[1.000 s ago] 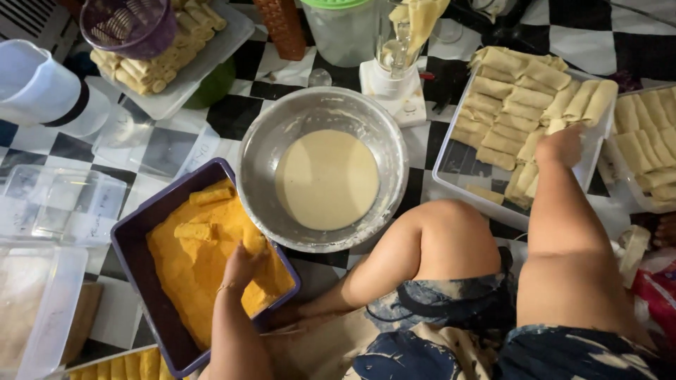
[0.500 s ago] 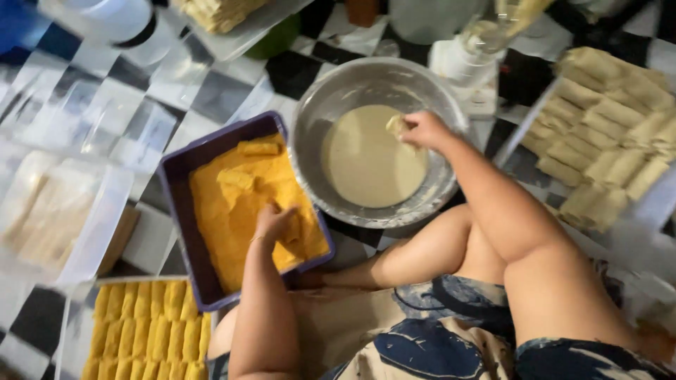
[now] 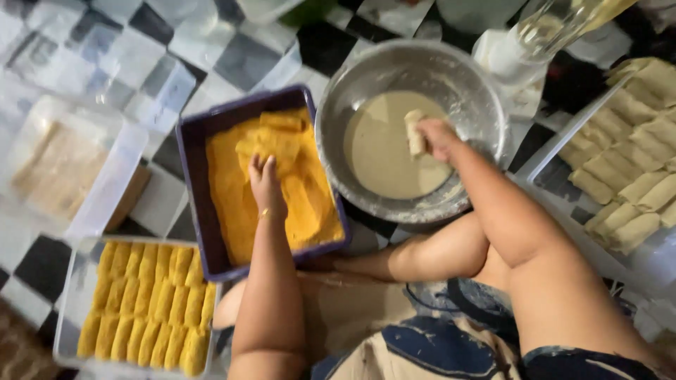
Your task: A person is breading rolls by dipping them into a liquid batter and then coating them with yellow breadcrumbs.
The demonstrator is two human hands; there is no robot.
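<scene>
**Roll held over batter, other hand in the crumbs**

At the lower left of the frame a clear tray of crumbed rolls (image 3: pixel 144 302) is seen, its orange-yellow pieces packed in neat rows. Just above it, at centre left, a purple rectangular tray (image 3: pixel 190 176) filled with orange breadcrumbs (image 3: pixel 310 204) is set on the black-and-white checked floor (image 3: pixel 42 260). The left hand (image 3: pixel 266 184) is laid palm down in the crumbs, fingers loosely spread and pressed onto the coating; nothing is seen to be clasped in it, though whatever lies under the palm is hidden.

Right of the purple tray and touching its upper corner, a round steel bowl (image 3: pixel 479 105) with pale beige batter (image 3: pixel 380 148) is placed at upper centre. The right hand (image 3: pixel 438 138) is held over the batter, and a pale uncoated roll (image 3: pixel 415 132) is pinched in its fingers, upright, with its lower end at or just above the batter surface; which of the two cannot be told.

At the right edge a white tray of plain rolls (image 3: pixel 627 176) is seen. At the far left a clear lidded container (image 3: pixel 63 169) with pale contents is blurred. A glass jug (image 3: pixel 556 24) stands at the top right.
</scene>
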